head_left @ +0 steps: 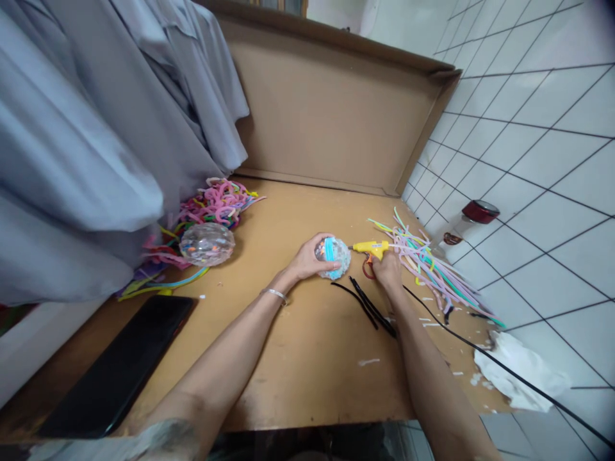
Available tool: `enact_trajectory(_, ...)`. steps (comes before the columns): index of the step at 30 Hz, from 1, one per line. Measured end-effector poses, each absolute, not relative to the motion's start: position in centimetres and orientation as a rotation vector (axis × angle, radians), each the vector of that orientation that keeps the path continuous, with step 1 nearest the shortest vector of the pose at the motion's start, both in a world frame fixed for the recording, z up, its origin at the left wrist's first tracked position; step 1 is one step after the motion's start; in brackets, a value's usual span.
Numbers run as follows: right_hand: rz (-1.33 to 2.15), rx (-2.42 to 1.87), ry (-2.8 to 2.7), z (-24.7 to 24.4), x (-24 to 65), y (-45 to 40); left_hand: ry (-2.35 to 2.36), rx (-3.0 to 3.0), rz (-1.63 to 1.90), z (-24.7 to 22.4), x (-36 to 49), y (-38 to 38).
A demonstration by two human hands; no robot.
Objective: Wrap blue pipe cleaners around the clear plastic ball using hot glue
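Observation:
My left hand [308, 257] is closed around a clear round container [342, 255], wrapped partly in blue and pale fuzzy strands, near the middle of the table. In my right hand [388, 269] is a yellow hot glue gun [372, 248], its nozzle pointing left and close to the container's right side. Whether the tip touches it I cannot tell. Red-handled scissors [368, 267] lie partly behind my right hand. Several black pipe cleaners [368, 304] rest on the table between my forearms.
Pastel pipe cleaners [425, 259] and a red-capped clear bottle [464, 224] are at right. A black cord [504, 366] crosses there, near a crumpled white cloth [521, 371]. At left are another clear container [207, 244], colourful pipe cleaners [223, 203] and a phone [120, 365]. Cardboard [331, 109] stands behind.

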State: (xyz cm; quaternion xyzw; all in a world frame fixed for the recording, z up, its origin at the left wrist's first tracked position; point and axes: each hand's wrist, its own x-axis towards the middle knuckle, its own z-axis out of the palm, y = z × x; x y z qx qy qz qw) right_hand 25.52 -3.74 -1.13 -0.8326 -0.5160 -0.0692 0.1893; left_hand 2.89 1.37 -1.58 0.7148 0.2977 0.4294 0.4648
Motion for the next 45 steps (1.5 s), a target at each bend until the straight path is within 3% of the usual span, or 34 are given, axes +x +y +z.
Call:
enact_trajectory(10, -0.192, -2.501, -1.55, 0.3, 24.3, -4.7, 0.732, 1.731, 1.039, -1.3, 2.9, 1.2)
enact_trajectory(14, -0.376, -2.483, -1.543, 0.8, 23.9, -5.0, 0.723, 1.735, 1.025, -1.0, 3.0, 1.1)
enact_trajectory(17, -0.571, -2.11, -1.609, 1.6, 23.5, -5.2, 0.734, 1.797, 1.028, -0.9, 3.0, 1.1)
enact_trajectory(22, -0.537, -1.28, -1.711, 2.9, 21.4, -5.9, 0.745, 2.002, 1.019, -0.3, 3.1, 0.8)
enact_trajectory(30, -0.496, -1.109, -1.866, 3.3, 19.4, -7.2, 0.747, 2.145, 0.993, 0.4, 3.2, 0.3)
enact_trajectory(45, 0.186, -1.115, -1.669, 3.1, 19.4, -6.7, 0.777, 2.02, 1.021, -0.4, 3.1, 0.8)
